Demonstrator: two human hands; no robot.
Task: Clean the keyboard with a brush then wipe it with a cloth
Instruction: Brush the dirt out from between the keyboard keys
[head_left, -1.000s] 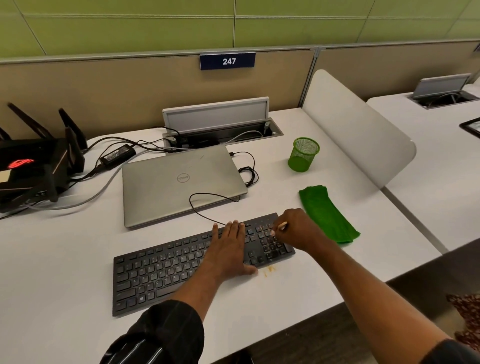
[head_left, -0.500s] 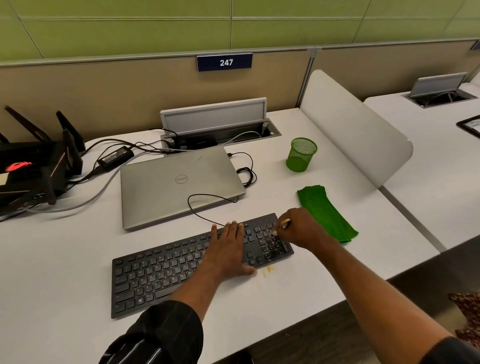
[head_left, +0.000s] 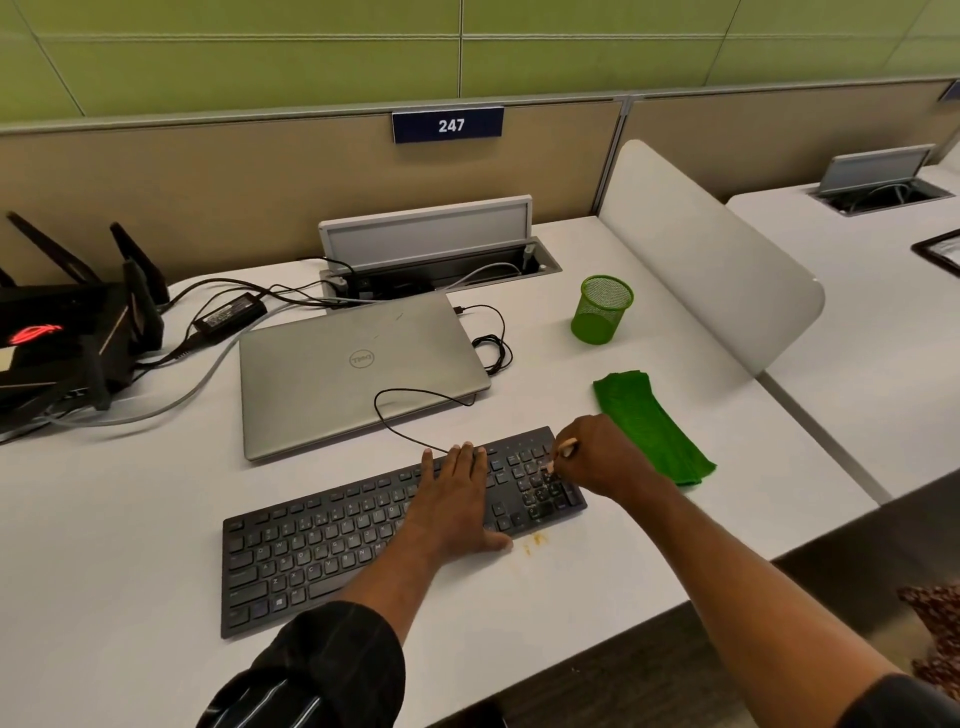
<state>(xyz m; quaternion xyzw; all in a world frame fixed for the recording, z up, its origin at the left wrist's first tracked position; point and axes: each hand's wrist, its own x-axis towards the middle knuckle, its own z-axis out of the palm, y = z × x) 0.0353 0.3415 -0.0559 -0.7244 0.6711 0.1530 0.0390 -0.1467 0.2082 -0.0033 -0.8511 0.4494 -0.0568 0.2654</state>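
While hands (head_left: 457, 499) (head_left: 605, 462) hold keyboard (head_left: 311, 545) and brush (head_left: 568, 445), the cup (head_left: 601, 312) stands upright.

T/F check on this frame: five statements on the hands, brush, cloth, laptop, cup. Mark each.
1. The left hand lies flat on the keyboard. True.
2. The right hand grips the brush at the keyboard's right end. True.
3. The cloth covers the keyboard. False: it lies on the desk, right of the keyboard.
4. The laptop is open. False: its lid is closed.
5. The mesh cup stands upright behind the cloth. True.
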